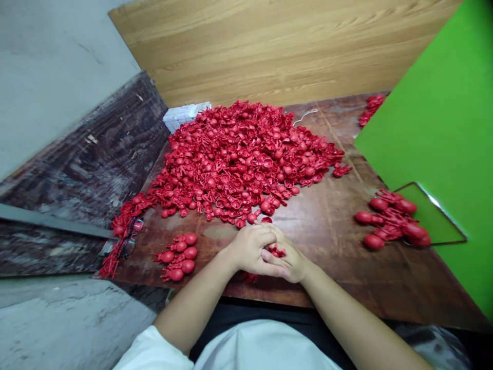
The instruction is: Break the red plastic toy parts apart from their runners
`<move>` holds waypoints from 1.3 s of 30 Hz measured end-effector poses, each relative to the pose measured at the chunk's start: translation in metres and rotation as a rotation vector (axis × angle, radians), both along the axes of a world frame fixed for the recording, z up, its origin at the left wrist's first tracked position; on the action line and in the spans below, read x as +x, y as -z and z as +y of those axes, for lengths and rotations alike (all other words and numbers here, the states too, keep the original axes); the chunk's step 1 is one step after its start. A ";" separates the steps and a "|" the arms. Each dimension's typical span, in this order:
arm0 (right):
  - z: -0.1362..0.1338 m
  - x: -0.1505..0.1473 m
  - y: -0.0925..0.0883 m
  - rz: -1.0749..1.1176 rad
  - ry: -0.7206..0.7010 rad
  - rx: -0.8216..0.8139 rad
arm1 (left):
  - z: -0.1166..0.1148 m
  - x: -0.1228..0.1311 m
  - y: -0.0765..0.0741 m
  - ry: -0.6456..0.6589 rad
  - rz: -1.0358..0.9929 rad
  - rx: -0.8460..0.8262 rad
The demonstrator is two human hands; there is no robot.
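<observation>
My left hand (252, 250) and my right hand (295, 262) are pressed together at the front of the table. Between them they grip a small red plastic figure piece (276, 251); only its spiky limbs show, and the rest is hidden by the fingers. Under my left wrist lies another red piece (250, 277), partly covered. Just beyond my hands spreads a large heap of red plastic figure pieces (239, 159), some round-headed, others hollow shells. To the left, several round-headed figures (179, 257) lie in a small group.
More red figures (396, 221) lie at right beside a thin metal frame (439, 203) and a green panel (431, 118). Eyeglasses (129, 244) rest at the left edge. A white stack (185, 115) stands behind the heap. A wooden board (269, 51) closes off the back.
</observation>
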State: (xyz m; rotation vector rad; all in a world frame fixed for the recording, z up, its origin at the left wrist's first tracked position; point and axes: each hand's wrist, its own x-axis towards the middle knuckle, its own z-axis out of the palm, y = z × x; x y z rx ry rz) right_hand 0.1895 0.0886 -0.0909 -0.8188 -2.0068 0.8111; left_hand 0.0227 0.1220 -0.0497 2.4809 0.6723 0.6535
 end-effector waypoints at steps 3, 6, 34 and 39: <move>0.000 0.000 0.003 0.008 0.023 0.047 | -0.002 0.000 0.001 -0.045 0.065 0.012; 0.000 0.001 0.006 0.001 0.031 0.063 | -0.004 0.000 0.001 -0.108 0.142 0.028; 0.000 0.004 0.012 0.012 0.068 0.021 | -0.011 0.011 0.030 -0.216 -0.136 -0.133; 0.002 0.005 0.007 0.076 0.059 -0.121 | -0.003 0.006 0.034 -0.114 -0.175 -0.218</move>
